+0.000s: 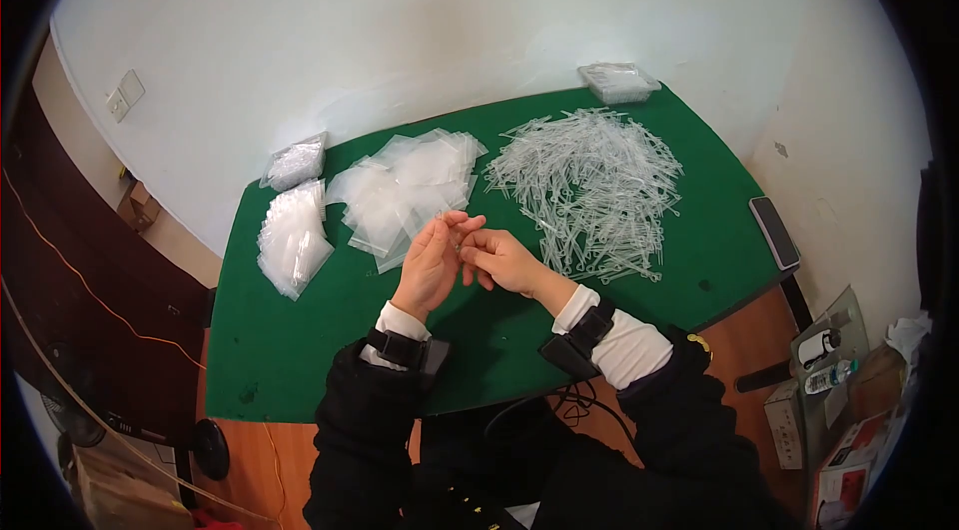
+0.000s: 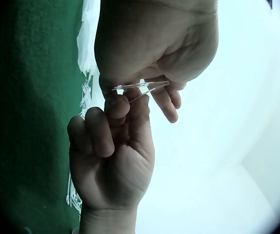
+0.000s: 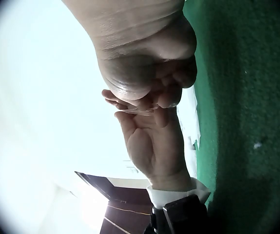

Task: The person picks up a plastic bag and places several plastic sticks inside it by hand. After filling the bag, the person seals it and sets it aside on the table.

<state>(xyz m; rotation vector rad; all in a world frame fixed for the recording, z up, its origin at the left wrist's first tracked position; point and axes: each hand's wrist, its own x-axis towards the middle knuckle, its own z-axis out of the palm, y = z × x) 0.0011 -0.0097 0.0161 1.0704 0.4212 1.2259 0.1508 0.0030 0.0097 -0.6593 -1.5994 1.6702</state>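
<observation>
Both hands meet over the front middle of the green table. My left hand (image 1: 428,265) has its palm turned inward and holds a few thin clear plastic sticks (image 2: 142,86) across its fingers. My right hand (image 1: 506,262) faces it, thumb and forefinger pinching one slanting stick of the same kind, fingertips right at the left hand's fingers (image 3: 125,118). To the right lies a big loose heap of clear plastic sticks (image 1: 589,180) with small ringed ends. Behind the left hand are spread clear plastic bags (image 1: 410,180).
Another fan of clear bags (image 1: 295,240) lies at the left, with a filled clear packet (image 1: 297,162) behind it. A second filled packet (image 1: 619,82) sits at the back right corner. A phone (image 1: 774,232) lies on the right edge. The wall (image 1: 400,20) borders the table's back.
</observation>
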